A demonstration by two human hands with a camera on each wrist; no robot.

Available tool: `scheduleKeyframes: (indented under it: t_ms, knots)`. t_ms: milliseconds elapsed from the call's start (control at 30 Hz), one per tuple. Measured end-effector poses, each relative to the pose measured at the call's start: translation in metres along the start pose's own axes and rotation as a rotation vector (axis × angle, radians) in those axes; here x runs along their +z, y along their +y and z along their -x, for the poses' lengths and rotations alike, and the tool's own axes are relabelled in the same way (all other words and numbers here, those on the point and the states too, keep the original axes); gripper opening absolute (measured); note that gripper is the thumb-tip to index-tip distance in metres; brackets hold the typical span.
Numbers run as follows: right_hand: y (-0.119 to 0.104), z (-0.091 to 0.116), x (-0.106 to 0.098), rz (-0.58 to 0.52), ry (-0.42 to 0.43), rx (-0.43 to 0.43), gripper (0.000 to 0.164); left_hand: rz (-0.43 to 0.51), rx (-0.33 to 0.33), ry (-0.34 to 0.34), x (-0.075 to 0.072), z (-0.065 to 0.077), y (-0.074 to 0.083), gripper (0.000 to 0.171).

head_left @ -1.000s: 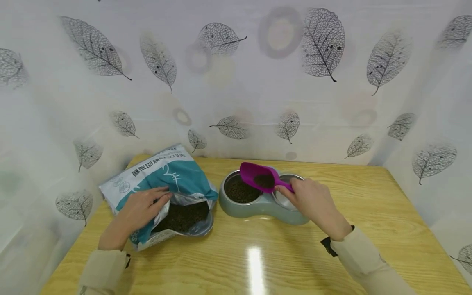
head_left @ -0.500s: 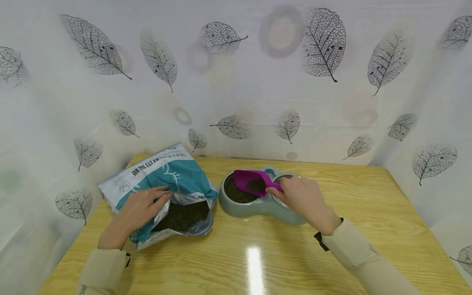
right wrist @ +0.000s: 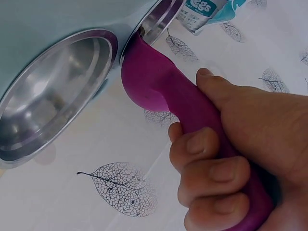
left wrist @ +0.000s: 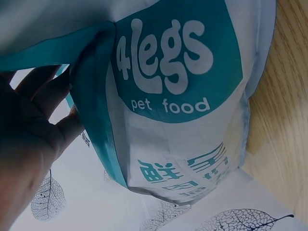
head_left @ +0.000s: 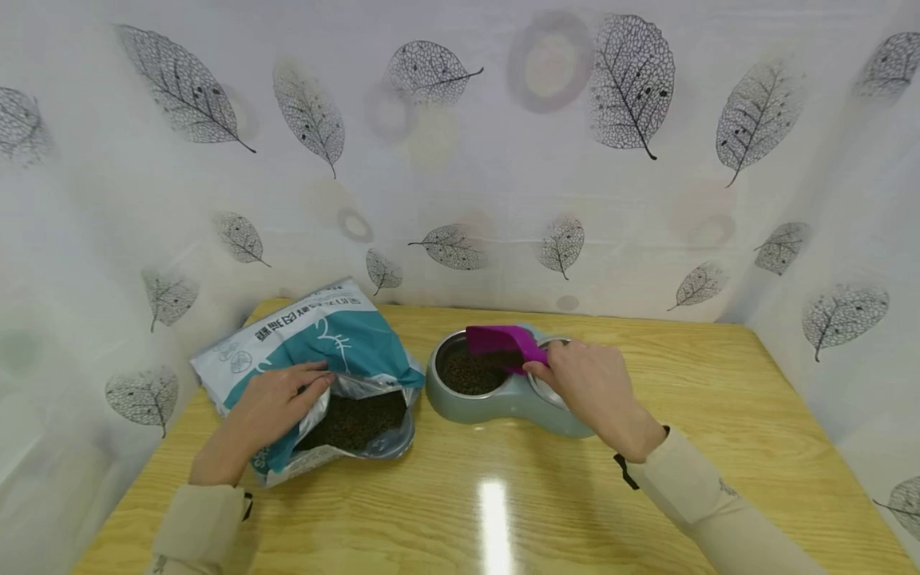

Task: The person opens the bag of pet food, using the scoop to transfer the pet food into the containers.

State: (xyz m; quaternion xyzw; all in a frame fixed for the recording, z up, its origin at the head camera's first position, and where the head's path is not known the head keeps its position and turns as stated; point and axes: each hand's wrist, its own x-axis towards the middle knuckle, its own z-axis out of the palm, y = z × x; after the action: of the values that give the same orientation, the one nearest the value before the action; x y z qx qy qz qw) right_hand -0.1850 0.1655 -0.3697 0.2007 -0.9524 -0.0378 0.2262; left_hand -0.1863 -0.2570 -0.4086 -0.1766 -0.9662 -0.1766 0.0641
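My right hand [head_left: 592, 391] grips the handle of a magenta scoop [right wrist: 149, 79], fingers wrapped round it. The scoop is tipped over the left bowl of a grey-green double pet bowl [head_left: 496, 406], its mouth towards the brown kibble [head_left: 465, 375] in there. In the right wrist view, bare shiny metal shows inside the other bowl [right wrist: 53, 96]. On the left, my left hand [head_left: 269, 407] holds the folded-back edge of a teal and white pet food bag [left wrist: 178, 67], thumb and fingers on either side. The bag lies with its mouth open and brown kibble [head_left: 355, 422] showing inside.
Everything stands on a yellow wood-grain table [head_left: 402, 519]. Behind and at both sides hangs a pale curtain [head_left: 460, 184] printed with dark leaf skeletons. The bag lies close to the left bowl, near the table's left edge.
My right hand has moved the scoop left over the kibble bowl and turned it over, its mouth now facing down towards the bowl. The left hand and the bag stay put.
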Motion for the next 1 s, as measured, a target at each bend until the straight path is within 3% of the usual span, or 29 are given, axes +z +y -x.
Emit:
scheduleKeyframes:
  t_ms: [200,433,633,833,1000]
  knots:
    - [0.0,0.001,0.0,0.043,0.028,-0.006,0.063,0.012,0.001,-0.005,0.0,0.001,0.0,0.04]
    - [-0.005,0.001,0.002,0.098,0.126,-0.056,0.067,0.013,-0.01,-0.001,0.0,0.001,0.0,0.041]
    - [-0.008,0.001,0.003,0.112,0.138,-0.046,0.068,0.009,-0.003,-0.002,0.0,0.001,0.001,0.041]
    - [-0.007,0.001,0.006,0.107,0.204,-0.081,0.063,0.007,0.002,0.002,-0.001,0.0,0.001,0.041]
    - [-0.006,0.003,0.01,0.112,0.211,-0.091,0.056,0.005,-0.007,-0.005,-0.001,0.0,0.001,0.041]
